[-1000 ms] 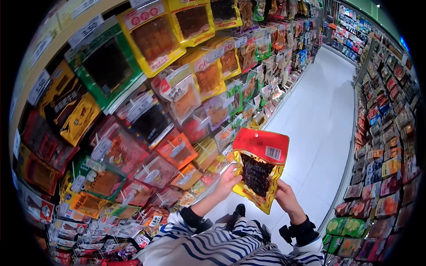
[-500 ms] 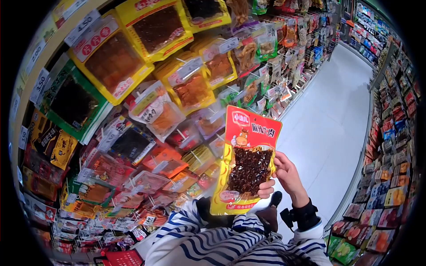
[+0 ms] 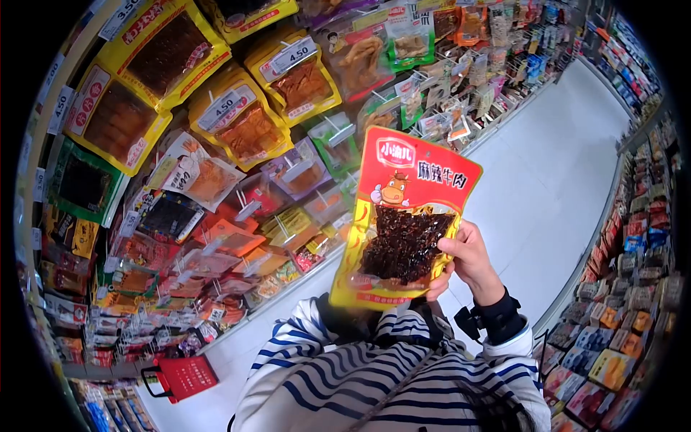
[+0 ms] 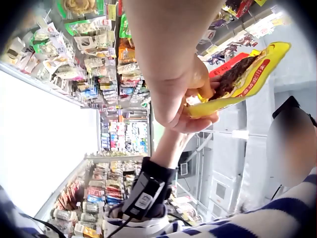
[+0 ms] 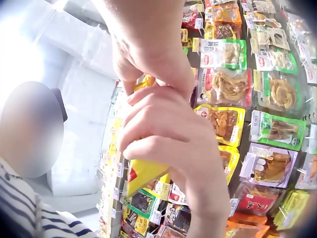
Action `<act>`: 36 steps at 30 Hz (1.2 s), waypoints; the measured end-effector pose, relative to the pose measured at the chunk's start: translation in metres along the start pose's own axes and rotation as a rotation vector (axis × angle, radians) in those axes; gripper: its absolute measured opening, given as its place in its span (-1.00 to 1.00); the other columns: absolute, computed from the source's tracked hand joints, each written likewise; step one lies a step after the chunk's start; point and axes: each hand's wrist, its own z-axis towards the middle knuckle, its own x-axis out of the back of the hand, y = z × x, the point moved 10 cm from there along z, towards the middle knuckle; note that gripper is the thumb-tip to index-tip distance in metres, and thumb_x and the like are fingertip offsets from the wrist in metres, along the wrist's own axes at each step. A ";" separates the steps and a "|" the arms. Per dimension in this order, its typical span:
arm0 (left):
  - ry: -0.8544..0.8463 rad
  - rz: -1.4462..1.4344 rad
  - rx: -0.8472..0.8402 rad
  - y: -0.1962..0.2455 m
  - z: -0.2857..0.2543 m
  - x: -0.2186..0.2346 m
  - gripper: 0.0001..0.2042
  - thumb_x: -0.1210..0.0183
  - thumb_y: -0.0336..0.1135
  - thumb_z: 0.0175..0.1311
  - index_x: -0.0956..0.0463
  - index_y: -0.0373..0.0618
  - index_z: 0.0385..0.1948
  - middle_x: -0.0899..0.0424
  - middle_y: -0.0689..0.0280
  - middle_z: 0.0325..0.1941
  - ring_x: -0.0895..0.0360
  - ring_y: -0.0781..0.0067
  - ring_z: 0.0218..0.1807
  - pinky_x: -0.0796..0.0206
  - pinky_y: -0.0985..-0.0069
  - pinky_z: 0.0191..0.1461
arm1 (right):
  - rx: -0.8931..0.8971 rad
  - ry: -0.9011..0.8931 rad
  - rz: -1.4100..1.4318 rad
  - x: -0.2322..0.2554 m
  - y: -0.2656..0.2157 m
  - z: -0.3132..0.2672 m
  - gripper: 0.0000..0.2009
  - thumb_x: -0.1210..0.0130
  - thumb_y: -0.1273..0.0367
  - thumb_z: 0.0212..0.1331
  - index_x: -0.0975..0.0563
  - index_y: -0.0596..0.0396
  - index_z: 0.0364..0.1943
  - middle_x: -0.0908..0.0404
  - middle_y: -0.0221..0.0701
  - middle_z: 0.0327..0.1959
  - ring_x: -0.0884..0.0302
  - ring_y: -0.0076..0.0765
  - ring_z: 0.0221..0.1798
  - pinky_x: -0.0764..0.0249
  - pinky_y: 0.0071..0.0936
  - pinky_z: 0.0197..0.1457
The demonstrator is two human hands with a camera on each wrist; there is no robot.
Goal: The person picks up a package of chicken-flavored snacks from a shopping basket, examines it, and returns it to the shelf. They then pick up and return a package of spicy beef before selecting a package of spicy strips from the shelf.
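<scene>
A flat red and yellow snack packet is held up in front of the striped top. Its printed front, with a cartoon cow, faces me, and dark pieces show through its clear window. My right hand grips the right edge, thumb on the front. Behind the packet, the head view hides most of my left hand. In the right wrist view its fingers curl over the packet's yellow back, close beside the right hand. The left wrist view shows the packet's edge between fingers.
On the left, a shelf rack holds hanging snack packs with price tags. More packaged goods line the right side. Between them runs a pale aisle floor. A red basket stands on the floor at lower left.
The packet has been turned from its barcode side to its front and raised. My left hand has gone from its left edge to behind it. The head view has swung right.
</scene>
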 end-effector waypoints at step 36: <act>1.278 1.536 -0.822 0.287 -0.133 -0.034 -0.66 -0.15 -0.53 -0.11 -0.34 -0.21 -0.21 -0.45 0.38 -0.36 -0.33 0.66 -0.31 -0.20 0.68 -0.21 | -0.202 -0.446 -0.107 -0.039 0.009 0.258 -0.63 -0.03 0.46 -0.06 -0.31 0.22 -0.09 -0.43 -0.41 -0.17 -0.34 -0.60 -0.15 -0.24 -0.61 -0.05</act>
